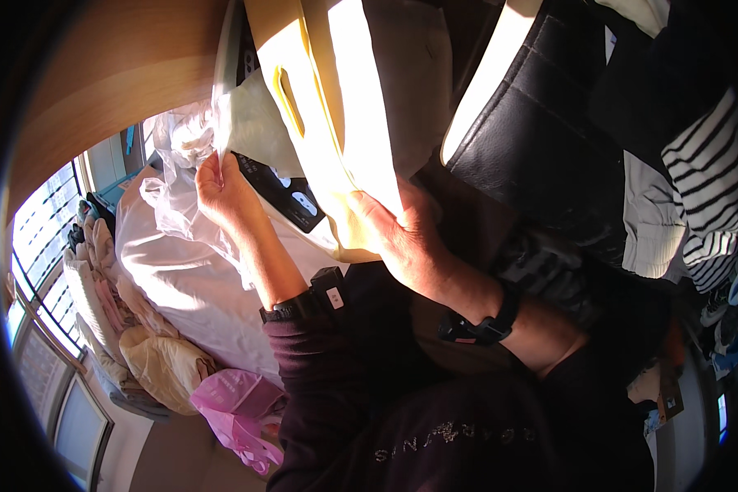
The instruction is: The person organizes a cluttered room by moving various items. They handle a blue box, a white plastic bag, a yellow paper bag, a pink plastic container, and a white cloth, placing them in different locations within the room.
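My right hand (400,227) grips the lower end of a cream-yellow flat bag (320,147), thumb on top. The bag has a slot-shaped handle hole and is partly washed out by sunlight. To its left, my left hand (221,184) pinches the pale edge of a black-and-white printed bag (277,190) between thumb and fingers. A pale sheet-like piece (258,120) lies across that printed bag, and the yellow bag covers part of it. Crumpled clear plastic (175,184) hangs just left of my left hand. Both wrists wear black straps with small devices.
White cloth (178,264) spreads at the left, with piled bedding (117,301) beyond it near a window. A pink plastic bag (240,406) sits lower left. A wooden panel (129,67) fills the upper left. Black leather-like material (535,123) and a striped garment (707,190) lie at the right.
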{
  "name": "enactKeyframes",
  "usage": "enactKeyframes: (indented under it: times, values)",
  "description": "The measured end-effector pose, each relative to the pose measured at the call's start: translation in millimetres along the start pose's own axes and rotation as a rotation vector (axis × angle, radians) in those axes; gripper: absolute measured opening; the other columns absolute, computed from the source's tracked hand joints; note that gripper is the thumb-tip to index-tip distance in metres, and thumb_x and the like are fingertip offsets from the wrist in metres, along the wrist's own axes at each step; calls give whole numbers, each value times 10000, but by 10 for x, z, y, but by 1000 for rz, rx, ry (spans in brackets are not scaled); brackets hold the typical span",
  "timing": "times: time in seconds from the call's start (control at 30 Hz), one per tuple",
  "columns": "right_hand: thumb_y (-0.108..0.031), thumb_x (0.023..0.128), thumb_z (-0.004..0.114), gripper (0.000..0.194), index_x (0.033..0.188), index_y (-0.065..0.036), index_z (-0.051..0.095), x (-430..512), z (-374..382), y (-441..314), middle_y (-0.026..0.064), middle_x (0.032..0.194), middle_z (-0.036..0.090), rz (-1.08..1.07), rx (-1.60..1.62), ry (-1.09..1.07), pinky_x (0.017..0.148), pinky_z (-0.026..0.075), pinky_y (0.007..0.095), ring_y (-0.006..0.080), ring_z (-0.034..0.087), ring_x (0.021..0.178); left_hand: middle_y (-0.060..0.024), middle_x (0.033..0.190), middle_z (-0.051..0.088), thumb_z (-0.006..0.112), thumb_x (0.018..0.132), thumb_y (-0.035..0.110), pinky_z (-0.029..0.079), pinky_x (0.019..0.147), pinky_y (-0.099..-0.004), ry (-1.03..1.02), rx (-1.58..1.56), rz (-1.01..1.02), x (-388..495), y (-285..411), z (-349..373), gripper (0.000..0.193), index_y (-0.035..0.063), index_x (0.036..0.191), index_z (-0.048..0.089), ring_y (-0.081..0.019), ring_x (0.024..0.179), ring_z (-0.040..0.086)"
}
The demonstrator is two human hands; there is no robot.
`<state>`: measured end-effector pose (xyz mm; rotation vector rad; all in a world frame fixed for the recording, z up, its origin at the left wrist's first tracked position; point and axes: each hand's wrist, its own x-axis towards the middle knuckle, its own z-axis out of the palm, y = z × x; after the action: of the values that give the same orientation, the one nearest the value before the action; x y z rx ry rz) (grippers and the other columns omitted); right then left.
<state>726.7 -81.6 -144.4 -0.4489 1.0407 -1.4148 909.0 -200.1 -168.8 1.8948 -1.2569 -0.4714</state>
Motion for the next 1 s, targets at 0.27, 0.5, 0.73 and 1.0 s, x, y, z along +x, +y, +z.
enactKeyframes:
  times: [0.27,0.5,0.73,1.0]
  values:
    - [-29,925,525,238,1154,37,545,23,-29,51,149,983,623,-81,-117,2,770,498,300,250,635,873,-92,932,667,657,785,91,476,777,-290,30,230,56,46,42,2,210,-13,967,664,-175,831,613]
    - [-44,913,557,180,1076,34,556,24,-55,67,149,907,624,-85,-152,3,693,501,320,259,644,792,-92,907,667,698,751,147,487,757,-291,14,316,100,124,45,7,246,-8,941,669,-174,799,614]
    - [-39,918,545,147,1048,29,555,0,-61,26,124,869,591,-4,-92,-5,682,480,298,203,608,767,-73,875,654,701,793,130,481,696,-240,-37,-13,-28,91,100,10,250,-44,959,631,-129,766,602]
    - [-24,915,548,147,1049,37,554,3,-27,54,129,878,573,-71,-56,9,688,469,306,214,599,787,-76,845,657,708,814,113,472,634,-200,-57,-164,-35,97,103,31,215,-45,926,616,-108,699,603]
